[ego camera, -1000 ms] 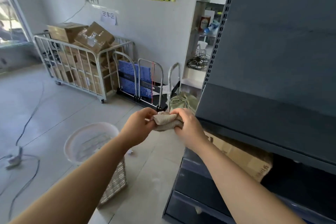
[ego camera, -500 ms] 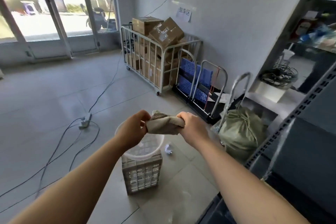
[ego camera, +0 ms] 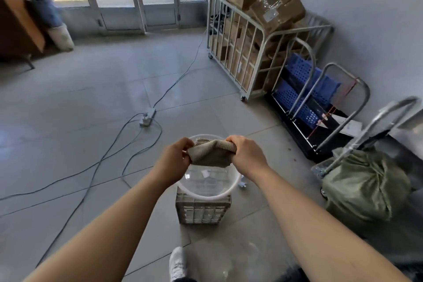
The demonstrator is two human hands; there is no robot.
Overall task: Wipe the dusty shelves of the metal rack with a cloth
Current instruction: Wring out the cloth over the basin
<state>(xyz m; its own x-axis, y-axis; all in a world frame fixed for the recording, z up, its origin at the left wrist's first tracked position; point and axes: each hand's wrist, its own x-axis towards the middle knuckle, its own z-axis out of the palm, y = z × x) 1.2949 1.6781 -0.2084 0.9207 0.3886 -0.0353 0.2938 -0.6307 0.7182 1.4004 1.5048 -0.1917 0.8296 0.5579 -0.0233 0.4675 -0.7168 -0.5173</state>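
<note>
A beige ribbed cloth (ego camera: pixel 210 153) is stretched between both hands over a clear round basin (ego camera: pixel 207 186). My left hand (ego camera: pixel 175 160) grips the cloth's left end. My right hand (ego camera: pixel 246 155) grips its right end, fingers curled round the bunched fabric. The basin holds water and sits on an upturned grey plastic crate (ego camera: pixel 202 210). The dark metal rack is out of view.
Cables and a power strip (ego camera: pixel 147 117) cross the tiled floor to the left. A cage cart of cardboard boxes (ego camera: pixel 256 36), blue-decked hand trolleys (ego camera: pixel 306 89) and a green sack (ego camera: pixel 361 185) stand along the right wall. My white shoe (ego camera: pixel 177 263) is below the crate.
The view has swung left, away from the dark rack, which has left the frame. Both hands kept hold of the cloth and now hang over the basin.
</note>
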